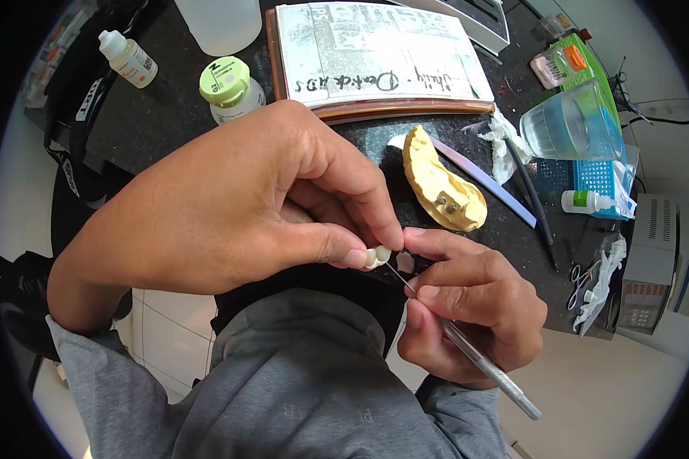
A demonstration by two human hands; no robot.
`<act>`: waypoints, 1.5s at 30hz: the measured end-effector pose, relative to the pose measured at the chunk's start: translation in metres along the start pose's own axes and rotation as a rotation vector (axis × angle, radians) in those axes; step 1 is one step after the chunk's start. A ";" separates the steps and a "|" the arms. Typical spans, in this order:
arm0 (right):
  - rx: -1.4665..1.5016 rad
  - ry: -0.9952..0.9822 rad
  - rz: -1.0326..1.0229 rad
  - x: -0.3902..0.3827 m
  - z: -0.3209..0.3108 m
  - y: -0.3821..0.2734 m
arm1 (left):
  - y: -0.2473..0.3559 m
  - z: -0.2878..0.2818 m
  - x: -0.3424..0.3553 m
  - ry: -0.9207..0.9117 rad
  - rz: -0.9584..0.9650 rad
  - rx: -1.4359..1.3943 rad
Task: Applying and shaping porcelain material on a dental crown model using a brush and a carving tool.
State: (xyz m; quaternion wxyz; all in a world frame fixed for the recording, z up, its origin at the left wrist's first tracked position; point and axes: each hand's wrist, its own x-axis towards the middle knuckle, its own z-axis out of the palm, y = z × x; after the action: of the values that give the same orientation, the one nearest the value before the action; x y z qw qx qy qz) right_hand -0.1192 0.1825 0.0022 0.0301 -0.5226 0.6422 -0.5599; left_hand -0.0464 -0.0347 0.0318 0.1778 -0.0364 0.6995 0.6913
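Note:
Between the thumb and fingertips of my left hand (237,199) is a small white dental bridge (377,255), held near the dark worktop's front edge. My right hand (475,306) grips a silver knurled metal instrument (488,366), whose thin tip reaches the bridge; whether it touches cannot be told exactly. A fingertip of my right hand is close beside my left fingertips. A yellow stone dental model (429,176) with small metallic abutments lies just beyond my hands. Behind it are a lilac-blue strip (490,191), a black tool (534,206) and crumpled white tissue (505,138).
At the back are a covered tray (375,53), a green-lidded jar (233,96), a dropper bottle (130,65) and a white container (218,19). At right stand a water cup (559,122), a blue basket (597,180), a small bottle (582,201) and scissors (580,287).

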 end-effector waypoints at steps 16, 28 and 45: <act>-0.032 -0.072 0.018 0.002 -0.004 -0.002 | -0.003 0.003 -0.002 0.061 0.015 -0.004; -0.039 -0.065 0.016 0.002 -0.003 -0.002 | -0.001 0.004 -0.002 0.072 -0.001 -0.004; -0.041 -0.083 0.051 0.003 -0.004 -0.004 | -0.003 0.004 -0.002 0.073 0.026 0.012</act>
State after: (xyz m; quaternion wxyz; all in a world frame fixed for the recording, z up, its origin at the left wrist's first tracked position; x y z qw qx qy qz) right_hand -0.1207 0.1837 0.0088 0.0605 -0.5293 0.6650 -0.5234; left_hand -0.0427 -0.0311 0.0301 0.1432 -0.0517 0.7099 0.6876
